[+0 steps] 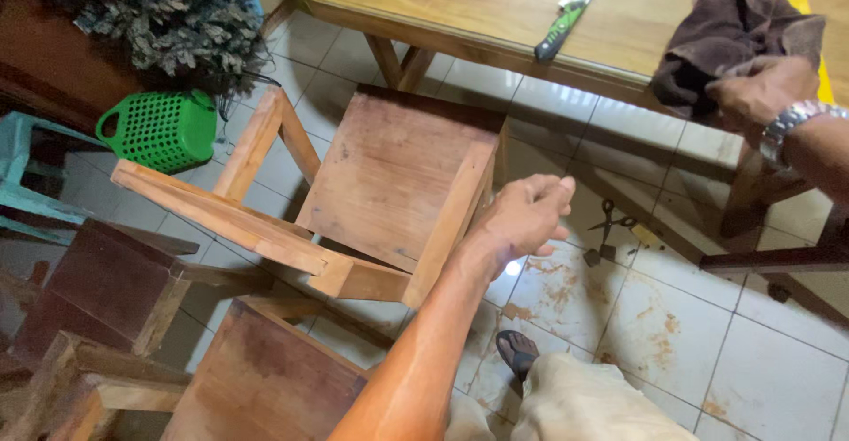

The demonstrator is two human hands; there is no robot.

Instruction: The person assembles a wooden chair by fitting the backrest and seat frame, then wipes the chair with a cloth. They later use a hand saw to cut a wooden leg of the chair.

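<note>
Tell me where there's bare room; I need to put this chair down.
Free: white floor tiles right of the left hand, beyond the scissors. Table top between knife and brown cloth, under the right hand, is bare. Crowded left: chairs, green basket.

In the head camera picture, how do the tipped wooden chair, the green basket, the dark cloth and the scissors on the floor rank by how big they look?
Largest to smallest, as they look:
1. Wooden chair, held at its edge by the left hand.
2. Green basket and dark cloth under the right hand: about alike, and the cloth lies bunched, so no ranking.
3. Scissors.
</note>
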